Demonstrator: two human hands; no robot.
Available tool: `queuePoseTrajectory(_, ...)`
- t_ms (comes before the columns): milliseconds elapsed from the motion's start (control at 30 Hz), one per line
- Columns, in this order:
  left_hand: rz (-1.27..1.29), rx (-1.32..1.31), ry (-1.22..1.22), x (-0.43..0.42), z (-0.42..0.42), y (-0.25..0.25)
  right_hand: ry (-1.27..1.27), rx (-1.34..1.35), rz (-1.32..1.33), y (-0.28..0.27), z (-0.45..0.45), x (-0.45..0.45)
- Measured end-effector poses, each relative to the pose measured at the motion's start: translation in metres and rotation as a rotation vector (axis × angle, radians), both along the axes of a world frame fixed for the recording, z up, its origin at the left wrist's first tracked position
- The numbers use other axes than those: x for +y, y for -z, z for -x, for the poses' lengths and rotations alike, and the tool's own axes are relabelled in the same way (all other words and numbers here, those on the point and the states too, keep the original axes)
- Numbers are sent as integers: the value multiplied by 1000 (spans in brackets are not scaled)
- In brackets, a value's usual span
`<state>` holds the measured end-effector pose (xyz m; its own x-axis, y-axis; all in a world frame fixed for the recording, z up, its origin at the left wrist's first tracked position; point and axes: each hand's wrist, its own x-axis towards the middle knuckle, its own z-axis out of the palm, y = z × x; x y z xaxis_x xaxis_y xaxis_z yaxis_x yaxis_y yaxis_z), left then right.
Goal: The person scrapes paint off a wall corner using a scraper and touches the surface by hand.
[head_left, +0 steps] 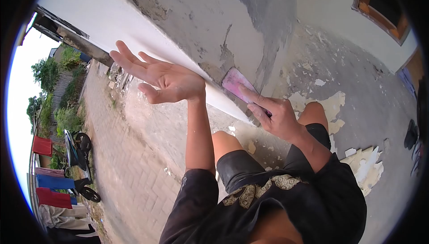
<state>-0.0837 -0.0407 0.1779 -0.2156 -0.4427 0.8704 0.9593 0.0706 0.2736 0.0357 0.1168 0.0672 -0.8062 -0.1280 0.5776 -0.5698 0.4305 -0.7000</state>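
My right hand (278, 115) is closed on a flat pink rectangular tool (236, 83) with a dark edge and whitish smears. Its exact kind I cannot make out. The tool lies against the lower part of the grey, patchy wall (250, 29), close to the white corner edge. My left hand (166, 77) is raised in front of the white wall face (147, 36), palm turned up, fingers spread, holding nothing. Pale dust marks the left palm.
Flaked paint pieces (364, 163) lie on the grey floor at the right. A wood-framed opening (380, 9) is at the upper right. Outside, a paved yard (134, 154) runs to a motorbike (80, 166), hanging laundry (53, 182) and bushes (44, 76).
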Motion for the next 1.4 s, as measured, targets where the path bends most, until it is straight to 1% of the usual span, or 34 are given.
queuePoseTrajectory(100, -5, -58, -5, 4, -4, -3, 5, 95, 36, 6, 8, -6)
queuePoseTrajectory(200, -1, -47, 16, 4, -5, -3, -10, 126, 29, -36, 14, -11)
queuePoseTrajectory(300, -29, -37, 55, 9, -5, -6, 1, 123, -15, -33, 13, -6)
queuePoseTrajectory(333, -21, -31, 58, 7, -3, -5, 18, 162, 108, -17, 13, -12)
queuePoseTrajectory(400, 0, -16, 37, 8, 0, -6, 24, 142, 117, -2, 13, -12)
queuePoseTrajectory(533, -1, -45, -37, 9, -4, -6, 73, 115, 78, -2, 7, -15)
queuePoseTrajectory(633, 21, -42, 42, 8, -5, -7, 25, 38, 22, -6, 0, -9)
queuePoseTrajectory(667, -28, -64, 308, 9, -8, -7, 1, 14, 73, -3, -2, -12)
queuePoseTrajectory(733, -10, -60, 286, 2, 0, 0, -44, -23, 167, 5, 0, -17)
queuePoseTrajectory(833, -43, -35, 290, 5, 3, 0, 17, 55, 187, 0, 2, -24)
queuePoseTrajectory(933, -42, -15, 285, 3, 5, 0, 90, 178, 120, -24, 12, -24)
queuePoseTrajectory(1000, -59, -32, 317, 4, 1, -3, 104, 233, 47, -21, 19, -15)
queuePoseTrajectory(1033, -40, -32, 283, 2, 1, -2, 110, 263, 12, -21, 20, -11)
queuePoseTrajectory(1133, 8, -40, 186, -2, 5, 1, 152, 245, 41, -26, 5, -3)
queuePoseTrajectory(1200, 70, -56, 100, -4, 8, 4, 165, 241, -37, -27, 2, 6)
queuePoseTrajectory(1267, 142, -105, 42, -9, 4, 10, 153, 253, -229, -24, 3, 19)
queuePoseTrajectory(1367, 39, -151, -15, -15, 20, 38, 109, 287, -345, -22, 3, 27)
queuePoseTrajectory(1400, -35, -190, 15, -14, 19, 49, 134, 259, -396, -23, 1, 25)
